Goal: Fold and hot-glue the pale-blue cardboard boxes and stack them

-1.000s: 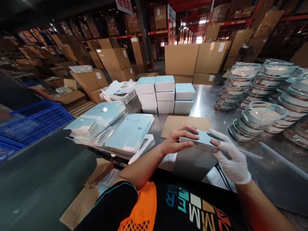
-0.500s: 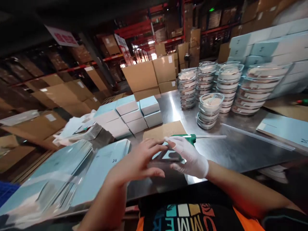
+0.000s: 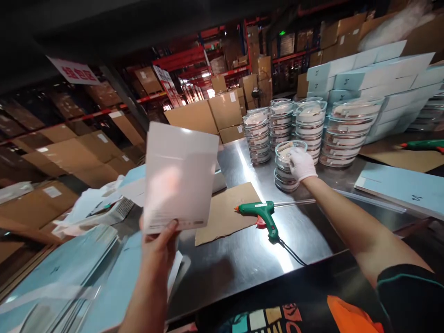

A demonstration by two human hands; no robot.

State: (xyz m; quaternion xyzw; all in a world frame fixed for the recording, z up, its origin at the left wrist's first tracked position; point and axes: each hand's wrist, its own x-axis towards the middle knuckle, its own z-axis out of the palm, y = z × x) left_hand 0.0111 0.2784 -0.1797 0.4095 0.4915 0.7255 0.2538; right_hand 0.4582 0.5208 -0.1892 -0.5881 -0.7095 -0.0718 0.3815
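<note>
My bare left hand (image 3: 160, 252) is closed on the lower edge of a flattened white carton (image 3: 180, 185), held upright above the table, with fine print along its bottom. My right hand (image 3: 302, 164), in a white glove, grips the rim of the top glass dish (image 3: 286, 151) on a short stack; its fingertips are partly hidden. Each dish seems to have a pale insert inside. Between my hands a green hot glue gun (image 3: 258, 210) lies partly on a piece of brown cardboard (image 3: 227, 210), a clear glue stick (image 3: 294, 202) protruding from its rear.
Taller stacks of glass dishes (image 3: 350, 134) stand behind my right hand, with pale blue boxes (image 3: 367, 76) piled beyond. Flat blue cartons (image 3: 62, 263) lie at left near a white basket (image 3: 116, 210). Another green glue gun (image 3: 425, 145) rests at far right. The black cord (image 3: 291, 252) runs off the front edge.
My hands have moved apart. The left has picked up the flattened carton and raised it; the right has reached forward from near the glue gun to the top glass dish.
</note>
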